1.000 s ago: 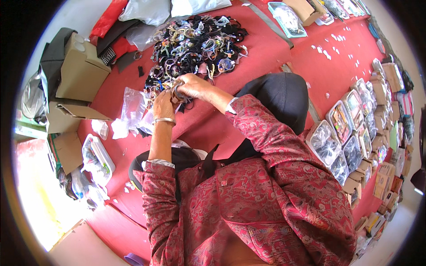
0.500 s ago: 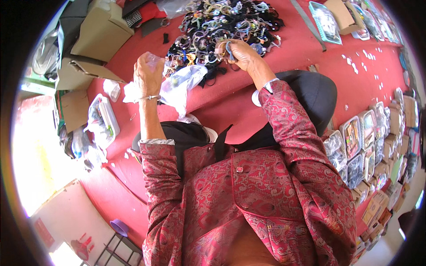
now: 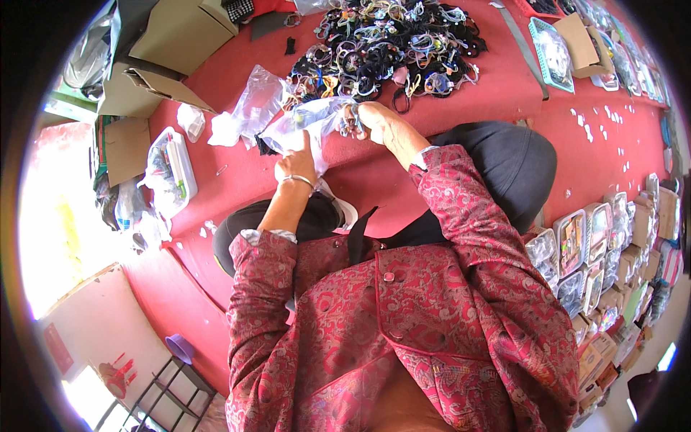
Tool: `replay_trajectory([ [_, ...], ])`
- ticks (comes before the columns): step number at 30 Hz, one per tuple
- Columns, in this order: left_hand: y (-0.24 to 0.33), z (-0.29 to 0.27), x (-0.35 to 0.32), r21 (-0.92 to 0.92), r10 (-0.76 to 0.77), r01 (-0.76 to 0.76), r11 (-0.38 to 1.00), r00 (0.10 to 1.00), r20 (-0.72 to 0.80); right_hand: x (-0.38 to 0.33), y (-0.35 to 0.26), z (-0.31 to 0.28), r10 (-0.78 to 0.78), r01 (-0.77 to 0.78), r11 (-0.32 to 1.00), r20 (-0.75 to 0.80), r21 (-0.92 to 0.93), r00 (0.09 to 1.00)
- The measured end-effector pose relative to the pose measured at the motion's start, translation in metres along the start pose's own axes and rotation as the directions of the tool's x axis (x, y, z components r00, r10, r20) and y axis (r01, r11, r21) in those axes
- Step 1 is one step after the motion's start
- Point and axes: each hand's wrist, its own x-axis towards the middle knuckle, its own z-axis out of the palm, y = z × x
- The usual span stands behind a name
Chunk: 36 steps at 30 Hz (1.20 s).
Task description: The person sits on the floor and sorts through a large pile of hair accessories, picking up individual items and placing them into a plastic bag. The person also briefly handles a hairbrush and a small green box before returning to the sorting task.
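A red covering [image 3: 497,108] spreads across the floor around you and over a low raised area ahead. You sit facing it, legs folded in black trousers [image 3: 504,162].

On its far side, straight ahead, lies a wide, tangled pile of hair-tie-like loops [image 3: 389,50], mostly black, mixed with pale, blue and orange ones. Far left stands an open cardboard box [image 3: 180,36]; to your right, filled clear trays [image 3: 572,237] are ranged in rows. Nearer on the left is a white tray [image 3: 188,169] with wrapped goods.

Between you and the pile lies a clear plastic bag [image 3: 306,119], crumpled, its right end reaching your right hand [image 3: 378,124]. Another clear bag [image 3: 257,101] lies just beyond it to the left.

Your left hand [image 3: 294,160] is at the near edge of the first bag, forefinger stretched out onto the plastic, the other fingers curled; whether they pinch the film you cannot tell from here. Your right hand is closed around a small bundle of loops [image 3: 350,122] at the bag's right end — whether inside or against it is unclear.

The step in hand appears to be bagging that bundle. The next move seems to call for a parted bag mouth — left fingers spreading the film, right hand keeping the loops together.
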Motion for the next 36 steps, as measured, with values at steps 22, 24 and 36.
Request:
replay_trajectory([
  [22, -0.080, -0.030, 0.041, -0.639, -0.302, -0.053, 0.767, 0.849, -0.433, 0.043, -0.020, 0.073, -0.188, 0.168, 0.980, 0.229, 0.104, 0.955],
  [24, -0.085, -0.024, 0.046, -0.648, -0.310, -0.053, 0.760, 0.847, -0.432, 0.064, -0.002, 0.077, -0.121, 0.158, 0.976, 0.229, -0.151, 0.966],
  [36, -0.087, -0.027, 0.036, -0.662, -0.407, 0.008, 0.749, 0.794, -0.451, 0.125, 0.039, 0.098, -0.131, 0.092, 0.966, -0.146, -0.242, 0.981],
])
